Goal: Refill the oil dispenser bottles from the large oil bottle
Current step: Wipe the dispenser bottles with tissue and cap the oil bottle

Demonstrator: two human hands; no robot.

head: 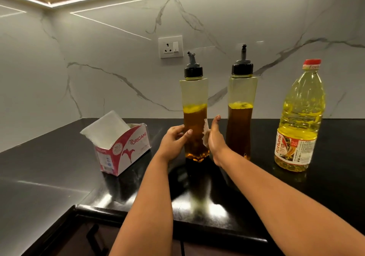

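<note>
Two tall clear dispenser bottles with black caps and grey spouts stand on the black counter, each about half full of amber oil. My left hand (174,137) grips the lower body of the left dispenser (194,97). My right hand (215,137) presses a small piece of white tissue (205,134) against that bottle's right side. The right dispenser (242,97) stands untouched just beyond my right hand. The large oil bottle (300,117), yellow oil, red cap on, stands upright at the right.
An open pink-and-white tissue box (122,147) with a white tissue sticking out sits on the counter (49,176) left of my hands. A wall socket (170,47) is on the marble backsplash. The counter's front edge runs near my forearms, with a cabinet handle (94,238) below.
</note>
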